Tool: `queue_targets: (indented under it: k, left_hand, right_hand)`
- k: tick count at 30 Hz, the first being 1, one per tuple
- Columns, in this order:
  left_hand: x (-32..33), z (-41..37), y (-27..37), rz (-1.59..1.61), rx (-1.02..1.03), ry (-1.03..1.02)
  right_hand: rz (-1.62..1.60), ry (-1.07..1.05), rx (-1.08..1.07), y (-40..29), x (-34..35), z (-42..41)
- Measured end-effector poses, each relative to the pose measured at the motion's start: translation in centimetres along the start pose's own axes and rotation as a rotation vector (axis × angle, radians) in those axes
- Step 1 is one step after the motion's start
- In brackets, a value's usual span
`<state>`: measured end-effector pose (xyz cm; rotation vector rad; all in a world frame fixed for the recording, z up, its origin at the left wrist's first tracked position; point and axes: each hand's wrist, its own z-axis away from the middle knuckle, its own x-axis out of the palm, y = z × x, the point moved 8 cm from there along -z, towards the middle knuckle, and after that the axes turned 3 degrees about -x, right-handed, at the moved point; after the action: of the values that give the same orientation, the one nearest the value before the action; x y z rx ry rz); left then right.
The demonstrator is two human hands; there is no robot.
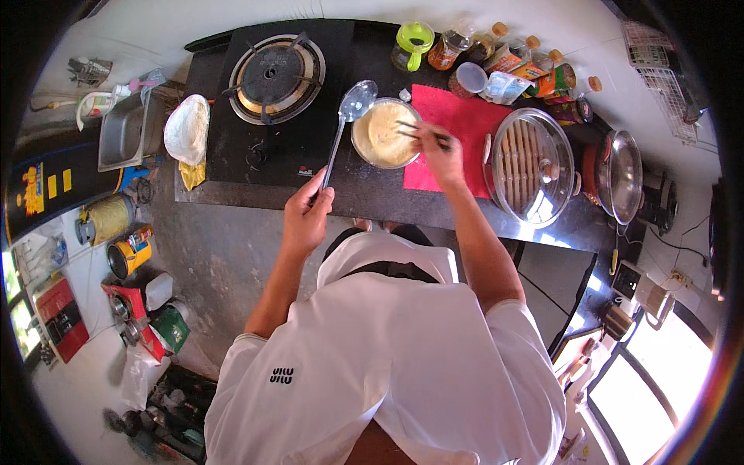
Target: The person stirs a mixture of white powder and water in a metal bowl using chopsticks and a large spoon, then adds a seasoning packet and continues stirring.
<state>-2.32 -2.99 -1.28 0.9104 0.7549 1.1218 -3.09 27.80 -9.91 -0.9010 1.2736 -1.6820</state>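
My left hand (308, 213) grips the dark handle of a metal ladle (357, 101). The ladle's bowl rests over or just above the left rim of a round metal bowl, and looks wet. Inside that bowl (356, 148) lies a pale yellow, batter-like mixture (390, 135). My right hand (443, 152) is closed around a pair of chopsticks (408, 129), whose tips reach into the mixture. The right hand is slightly blurred. A red cloth (429, 100) lies flat on the counter beneath that hand, to the right of the bowl.
A gas burner (273, 79) sits left of the bowl, with a flour-like powder in a white bag or bowl (186, 129) beyond it. A lidded glass-topped pan (532, 168) and a metal pot (623, 177) stand right. Jars and bottles (526, 61) line the wall.
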Motion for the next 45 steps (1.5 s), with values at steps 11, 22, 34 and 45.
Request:
queue_targets:
  k: [11,22,34,45]
  left_hand:
    - [0.4,2.6,-0.5,0.079,-0.054,0.096]
    - [2.6,2.6,-1.9,-0.155,0.051,0.099]
    - [3.3,2.6,0.0,-0.137,0.064,0.128]
    - [3.2,2.3,0.3,-0.054,0.040,0.143]
  right_hand:
    - [0.051,-0.248,0.153,0.6,1.6,-0.7]
    - [0.172,-0.190,0.011,-1.3,-0.4,-1.0]
    - [0.040,-0.148,-0.026,-0.1,1.3,-2.5]
    - [0.235,-0.255,-0.034,-0.9,1.2,-1.5]
